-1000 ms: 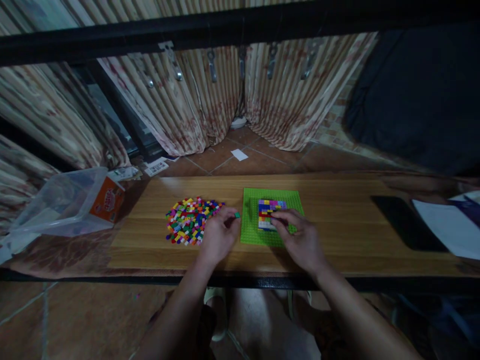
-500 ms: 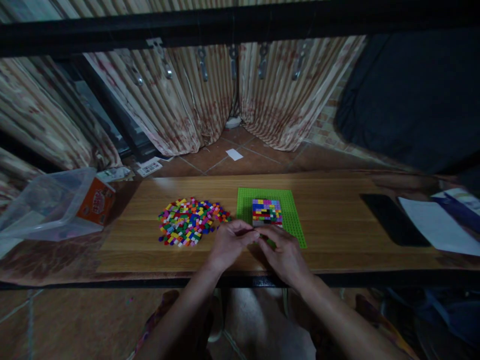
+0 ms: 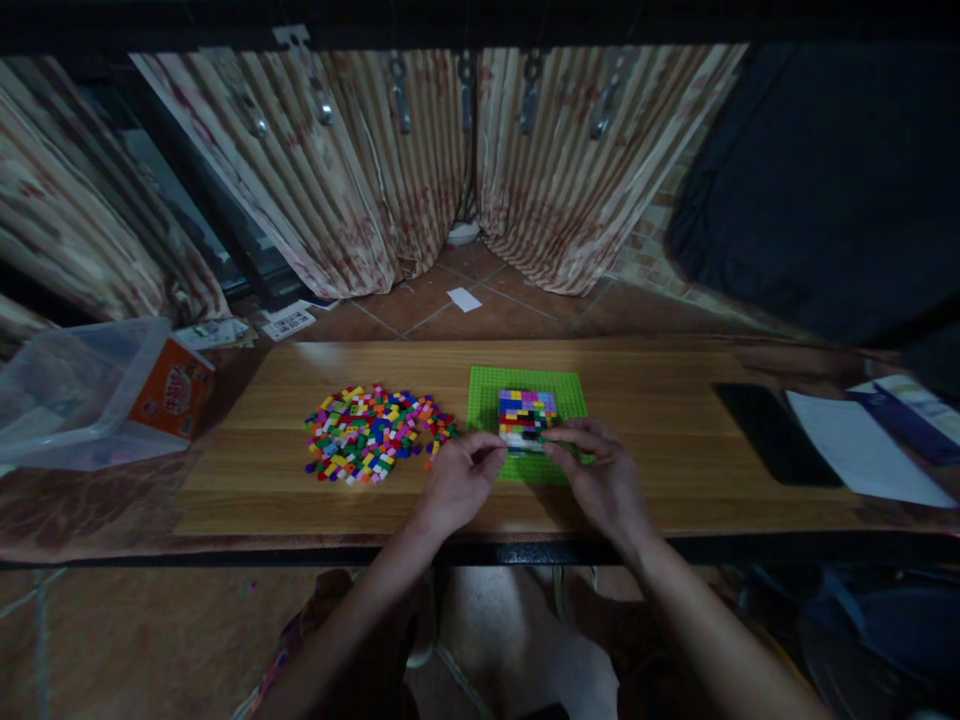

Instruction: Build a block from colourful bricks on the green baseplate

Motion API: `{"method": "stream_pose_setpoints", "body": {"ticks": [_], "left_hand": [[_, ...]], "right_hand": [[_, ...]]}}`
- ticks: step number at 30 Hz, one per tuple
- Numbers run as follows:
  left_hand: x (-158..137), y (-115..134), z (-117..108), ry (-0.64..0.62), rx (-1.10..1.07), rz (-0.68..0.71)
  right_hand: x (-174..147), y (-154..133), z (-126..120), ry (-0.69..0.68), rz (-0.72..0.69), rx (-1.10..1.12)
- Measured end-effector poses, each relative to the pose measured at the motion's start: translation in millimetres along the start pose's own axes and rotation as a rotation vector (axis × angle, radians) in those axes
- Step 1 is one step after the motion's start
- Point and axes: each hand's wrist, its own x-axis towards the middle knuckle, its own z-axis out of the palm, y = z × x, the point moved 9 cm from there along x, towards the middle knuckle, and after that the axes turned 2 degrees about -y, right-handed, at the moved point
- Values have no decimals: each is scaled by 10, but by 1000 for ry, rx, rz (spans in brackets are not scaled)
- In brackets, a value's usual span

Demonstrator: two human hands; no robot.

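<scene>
A small block of multicoloured toy bricks [image 3: 527, 402] stands on a green studded baseplate [image 3: 566, 380]. Its near side shows white bricks, with a dark gap above them. My left hand [image 3: 459, 478] is at the block's near left corner, thumb and forefinger pressed together; anything between them is too small to make out. At the near right corner, the fingertips of my right hand [image 3: 604, 478] close in a pinch against the block. Whatever they hold is hidden. Left of the baseplate lies a loose pile of small coloured bricks [image 3: 367, 435].
The wooden board [image 3: 660, 420] lies on a table. A clear plastic bin [image 3: 82, 390] with an orange label stands at the left. On the right are a black flat object [image 3: 776, 435] and white paper [image 3: 862, 445]. Curtains [image 3: 420, 180] hang beyond the table.
My hands, close together in front of the block before, have moved apart to its two near corners. The block's white near side now shows between them. The view has tilted slightly down.
</scene>
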Motion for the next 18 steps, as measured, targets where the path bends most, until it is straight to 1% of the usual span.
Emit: {"method": "stream_pose_setpoints", "body": {"ticks": [3, 8, 13, 18], "left_hand": [[2, -25, 48, 2, 2, 4], [-17, -1, 140, -46, 33, 17], [-57, 81, 165, -34, 133, 45], [-75, 70, 212, -41, 229, 44]], "right_hand": [[-6, -23, 72, 8, -14, -19], [-27, -21, 121, 47, -10, -66], [-25, 62, 140, 72, 30, -2], [0, 140, 167, 83, 104, 99]]}}
